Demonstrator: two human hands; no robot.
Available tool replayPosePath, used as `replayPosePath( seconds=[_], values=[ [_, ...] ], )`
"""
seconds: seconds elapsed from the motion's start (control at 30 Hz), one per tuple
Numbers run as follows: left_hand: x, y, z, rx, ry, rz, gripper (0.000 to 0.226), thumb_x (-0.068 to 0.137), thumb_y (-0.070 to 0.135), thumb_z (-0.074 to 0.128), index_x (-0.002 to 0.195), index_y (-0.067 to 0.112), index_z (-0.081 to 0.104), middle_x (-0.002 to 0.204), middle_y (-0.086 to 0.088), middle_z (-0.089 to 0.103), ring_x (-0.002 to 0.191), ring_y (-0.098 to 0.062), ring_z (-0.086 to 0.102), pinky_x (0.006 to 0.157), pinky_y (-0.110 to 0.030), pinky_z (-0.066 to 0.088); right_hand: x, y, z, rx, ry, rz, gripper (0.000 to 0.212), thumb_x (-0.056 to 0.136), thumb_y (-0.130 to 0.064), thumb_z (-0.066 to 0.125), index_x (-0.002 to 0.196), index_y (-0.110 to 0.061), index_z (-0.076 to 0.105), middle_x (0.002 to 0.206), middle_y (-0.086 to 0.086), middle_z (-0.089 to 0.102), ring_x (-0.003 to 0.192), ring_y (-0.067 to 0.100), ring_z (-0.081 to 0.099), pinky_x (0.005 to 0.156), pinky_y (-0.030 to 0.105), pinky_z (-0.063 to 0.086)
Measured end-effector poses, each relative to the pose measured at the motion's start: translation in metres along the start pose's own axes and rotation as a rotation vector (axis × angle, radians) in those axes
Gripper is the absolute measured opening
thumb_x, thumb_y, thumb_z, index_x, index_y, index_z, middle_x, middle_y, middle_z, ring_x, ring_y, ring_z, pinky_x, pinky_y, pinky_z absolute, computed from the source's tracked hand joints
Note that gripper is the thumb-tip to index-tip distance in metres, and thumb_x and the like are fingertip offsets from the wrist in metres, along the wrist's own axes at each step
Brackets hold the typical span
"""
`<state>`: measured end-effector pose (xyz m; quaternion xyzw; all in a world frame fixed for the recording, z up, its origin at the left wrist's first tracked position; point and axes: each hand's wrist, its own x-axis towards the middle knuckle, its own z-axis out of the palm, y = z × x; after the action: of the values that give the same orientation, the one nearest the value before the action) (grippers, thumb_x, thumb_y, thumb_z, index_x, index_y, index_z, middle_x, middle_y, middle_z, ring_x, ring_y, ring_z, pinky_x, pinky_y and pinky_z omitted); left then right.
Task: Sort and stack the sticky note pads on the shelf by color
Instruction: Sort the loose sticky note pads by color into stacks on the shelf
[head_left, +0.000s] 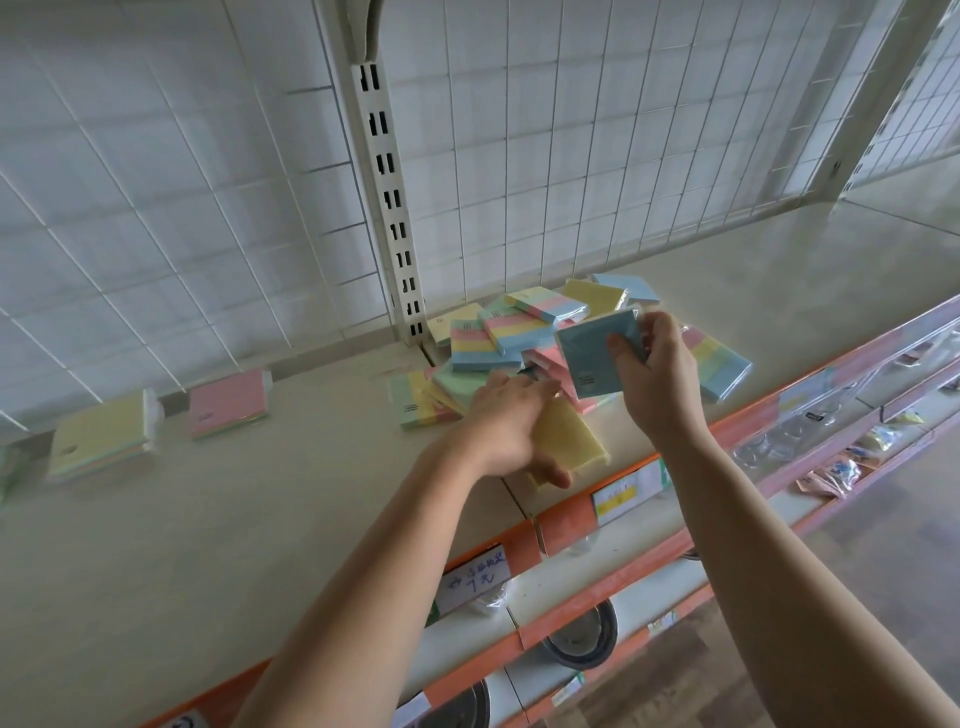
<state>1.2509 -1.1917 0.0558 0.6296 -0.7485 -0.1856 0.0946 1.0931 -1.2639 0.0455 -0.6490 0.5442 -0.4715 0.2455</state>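
A loose heap of sticky note pads (519, 332) in yellow, pink, green, blue and striped colours lies on the cream shelf (260, 519) by the slotted upright. My right hand (657, 379) holds a blue pad (587, 358) tilted up above the heap, thumb on its face. My left hand (511, 426) grips a yellow pad (571, 441) near the shelf's front edge. Far to the left, a yellow-topped pad (101, 439) and a pink-topped pad (226, 402) lie apart against the back rail.
A white wire grid (156, 208) backs the shelf, with a slotted upright post (387, 197) behind the heap. Orange price strips with labels (623, 491) run along the front edge. Lower shelves hold packaged goods (831, 462) and round metal items (579, 642).
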Motion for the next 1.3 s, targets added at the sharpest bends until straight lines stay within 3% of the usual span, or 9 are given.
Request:
replayPosePath(
  seconds=[0.13, 0.3, 0.47, 0.73, 0.87, 0.97, 1.1, 1.2, 1.3],
  values=[
    [-0.004, -0.001, 0.004, -0.146, 0.069, 0.022, 0.098, 0.054, 0.046, 0.088, 0.137, 0.024, 0.042, 0.129, -0.001, 0.045, 0.119, -0.021, 0.04, 0.104, -0.037, 0.035, -0.002, -0.005, 0.002, 0.004, -0.016, -0.018, 0.018, 0.091, -0.021, 0.057, 0.099, -0.011, 0.045, 0.094, 0.003, 0.054, 0.086, 0.024, 0.053, 0.071, 0.04, 0.05],
    [-0.012, -0.009, 0.003, -0.367, 0.215, 0.073, 0.053, 0.066, 0.017, 0.085, 0.112, 0.019, 0.059, 0.107, 0.002, 0.055, 0.092, -0.012, 0.055, 0.071, -0.013, 0.043, -0.007, -0.013, 0.007, 0.017, -0.025, -0.059, 0.016, 0.091, -0.019, 0.057, 0.101, -0.01, 0.047, 0.091, 0.001, 0.052, 0.081, 0.02, 0.049, 0.059, 0.023, 0.042],
    [-0.035, -0.03, -0.005, -0.547, 0.3, 0.076, 0.031, 0.075, 0.012, 0.078, 0.092, 0.027, 0.058, 0.087, 0.012, 0.062, 0.076, -0.006, 0.061, 0.064, -0.018, 0.047, -0.013, -0.026, 0.023, 0.054, -0.056, -0.102, 0.015, 0.09, -0.019, 0.057, 0.101, -0.013, 0.048, 0.09, 0.001, 0.053, 0.078, 0.019, 0.049, 0.057, 0.023, 0.039],
    [-0.091, -0.089, -0.03, -0.595, 0.47, -0.047, 0.027, 0.081, 0.017, 0.073, 0.102, 0.023, 0.058, 0.092, 0.008, 0.065, 0.085, -0.012, 0.061, 0.075, -0.03, 0.049, -0.031, -0.066, 0.08, 0.092, -0.153, -0.149, 0.018, 0.09, -0.021, 0.059, 0.101, -0.014, 0.048, 0.087, -0.001, 0.051, 0.08, 0.02, 0.048, 0.063, 0.031, 0.039],
    [-0.13, -0.122, -0.042, -0.622, 0.561, -0.153, 0.026, 0.081, 0.016, 0.072, 0.101, 0.025, 0.057, 0.091, 0.008, 0.064, 0.082, -0.01, 0.06, 0.073, -0.027, 0.048, -0.05, -0.093, 0.113, 0.132, -0.23, -0.169, 0.017, 0.09, -0.018, 0.057, 0.103, -0.011, 0.048, 0.088, -0.002, 0.051, 0.08, 0.016, 0.047, 0.054, 0.018, 0.038],
    [-0.161, -0.147, -0.049, -0.672, 0.639, -0.225, 0.027, 0.081, 0.016, 0.07, 0.099, 0.029, 0.056, 0.092, 0.007, 0.063, 0.085, -0.012, 0.06, 0.078, -0.031, 0.048, -0.067, -0.113, 0.14, 0.147, -0.285, -0.192, 0.016, 0.089, -0.018, 0.059, 0.1, -0.012, 0.049, 0.083, -0.003, 0.05, 0.078, 0.018, 0.046, 0.062, 0.026, 0.035],
    [-0.2, -0.179, -0.058, -0.744, 0.77, -0.322, 0.027, 0.079, 0.015, 0.069, 0.096, 0.033, 0.057, 0.097, 0.002, 0.066, 0.091, -0.018, 0.062, 0.082, -0.031, 0.048, -0.089, -0.135, 0.17, 0.156, -0.338, -0.205, 0.021, 0.086, -0.017, 0.062, 0.085, -0.015, 0.041, 0.07, -0.009, 0.043, 0.063, 0.012, 0.041, 0.052, 0.021, 0.033],
    [-0.223, -0.201, -0.063, -0.738, 0.851, -0.402, 0.024, 0.073, 0.028, 0.066, 0.094, 0.024, 0.055, 0.093, -0.003, 0.067, 0.09, -0.026, 0.063, 0.084, -0.042, 0.05, -0.102, -0.149, 0.189, 0.166, -0.392, -0.186, 0.021, 0.086, -0.015, 0.061, 0.085, -0.013, 0.04, 0.07, -0.009, 0.043, 0.064, 0.014, 0.04, 0.055, 0.022, 0.035],
    [-0.242, -0.218, -0.07, -0.729, 0.913, -0.437, 0.023, 0.074, 0.029, 0.063, 0.093, 0.022, 0.054, 0.091, 0.0, 0.066, 0.088, -0.023, 0.062, 0.083, -0.042, 0.05, -0.115, -0.161, 0.205, 0.195, -0.434, -0.183, 0.022, 0.087, -0.013, 0.059, 0.085, -0.014, 0.037, 0.07, -0.01, 0.041, 0.062, 0.01, 0.038, 0.055, 0.021, 0.034]
  ],
)
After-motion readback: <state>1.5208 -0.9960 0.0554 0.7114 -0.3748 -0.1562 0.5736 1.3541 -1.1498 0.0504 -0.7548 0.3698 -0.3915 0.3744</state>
